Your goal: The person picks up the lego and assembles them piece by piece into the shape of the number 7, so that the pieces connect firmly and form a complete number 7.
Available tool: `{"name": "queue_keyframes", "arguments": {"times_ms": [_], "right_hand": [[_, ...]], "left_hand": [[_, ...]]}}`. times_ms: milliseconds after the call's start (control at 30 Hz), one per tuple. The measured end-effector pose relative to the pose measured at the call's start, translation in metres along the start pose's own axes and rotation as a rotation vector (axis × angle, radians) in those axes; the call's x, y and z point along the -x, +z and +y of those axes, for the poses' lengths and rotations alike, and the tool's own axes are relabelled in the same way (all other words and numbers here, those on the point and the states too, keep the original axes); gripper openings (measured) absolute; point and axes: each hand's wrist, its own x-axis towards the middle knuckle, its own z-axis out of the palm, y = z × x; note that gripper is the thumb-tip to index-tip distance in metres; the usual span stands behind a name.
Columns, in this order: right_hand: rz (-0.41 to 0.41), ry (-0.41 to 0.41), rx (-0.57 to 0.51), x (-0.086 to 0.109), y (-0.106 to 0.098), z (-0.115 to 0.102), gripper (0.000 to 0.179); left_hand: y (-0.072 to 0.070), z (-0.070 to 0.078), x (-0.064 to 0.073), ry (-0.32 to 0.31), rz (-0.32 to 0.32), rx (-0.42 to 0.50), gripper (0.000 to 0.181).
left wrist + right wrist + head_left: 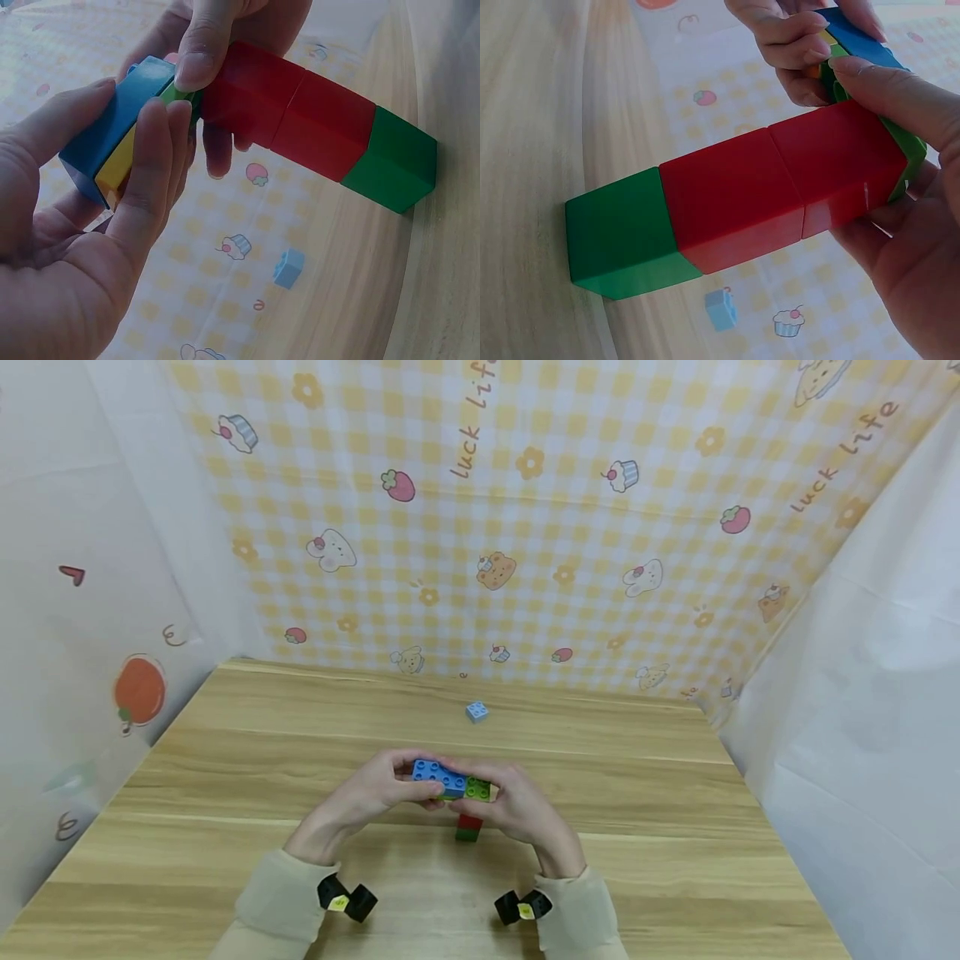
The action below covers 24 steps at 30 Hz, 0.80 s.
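A tower stands upright on the table: a dark green brick (622,232) at the foot, two red bricks (731,199) above it, and a light green brick (477,788) on top. Over the light green brick's left part lies a long blue brick (438,777), with a yellow brick (118,169) beneath it, jutting out past the tower. My left hand (382,785) holds the blue and yellow bricks between thumb and fingers. With thumb and fingers, my right hand (517,802) grips the light green brick at the tower's top. Fingers partly hide where the bricks meet.
A small light blue brick (477,712) lies on the wooden table (637,760) beyond the hands. Behind the table hangs a yellow checked cloth (450,527). White sheets (855,635) flank both sides.
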Motion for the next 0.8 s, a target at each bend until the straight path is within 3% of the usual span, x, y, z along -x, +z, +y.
{"name": "queue_keyframes", "arguments": {"times_ms": [267, 567, 800], "right_hand": [[0.007, 0.026, 0.005, 0.0008, 0.0008, 0.0001, 0.046], [0.005, 0.018, -0.038, 0.0001, 0.0012, 0.0011, 0.045], [0.014, 0.069, -0.080, 0.0037, 0.0047, 0.0094, 0.045]], "left_hand": [[-0.0014, -0.0019, -0.0002, 0.034, -0.017, -0.010, 0.042], [-0.0011, -0.0027, 0.0008, -0.006, 0.012, -0.018, 0.042], [0.0000, -0.0009, 0.0015, -0.012, 0.018, -0.019, 0.041]]}}
